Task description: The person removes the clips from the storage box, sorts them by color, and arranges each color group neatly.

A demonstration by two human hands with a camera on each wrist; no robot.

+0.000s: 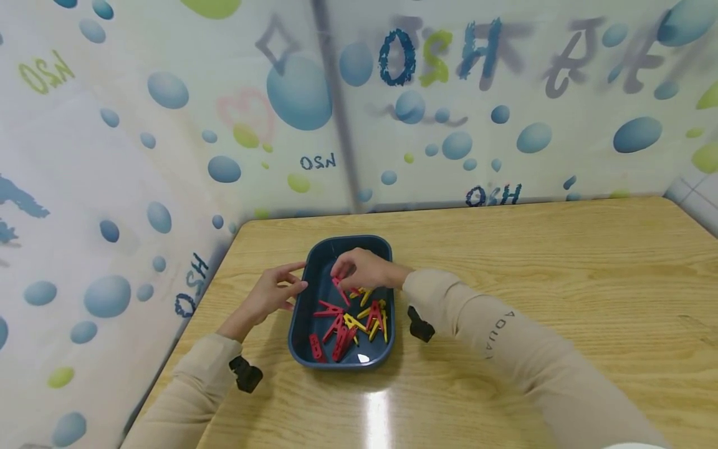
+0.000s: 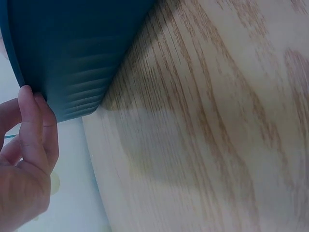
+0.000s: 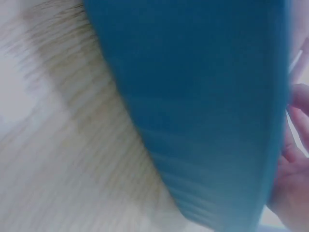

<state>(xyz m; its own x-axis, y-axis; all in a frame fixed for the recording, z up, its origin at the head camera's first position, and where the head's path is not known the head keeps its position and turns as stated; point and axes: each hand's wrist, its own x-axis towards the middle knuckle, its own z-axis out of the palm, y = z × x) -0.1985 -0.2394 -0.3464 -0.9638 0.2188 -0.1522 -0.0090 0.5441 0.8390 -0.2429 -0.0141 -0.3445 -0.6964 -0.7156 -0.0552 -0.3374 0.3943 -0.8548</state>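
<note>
Left hand (image 1: 269, 293), fingers loosely spread, is touching the blue tray (image 1: 321, 290) between both hands; the right hand (image 1: 364, 268), nearer the clothespins (image 1: 374, 313), is reaching inside, apparently pinching a red clothespin (image 1: 341, 292), its long axis slanting from those fingertips toward the person.

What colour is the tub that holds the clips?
The tub is dark blue; the head view shows it best.

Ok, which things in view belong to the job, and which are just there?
Job:
dark blue, rounded rectangular plastic bin
red plastic clothespins
yellow plastic clothespins
left hand
right hand

Surroundings:
flat brown wooden table
white backdrop printed with bubbles
</note>
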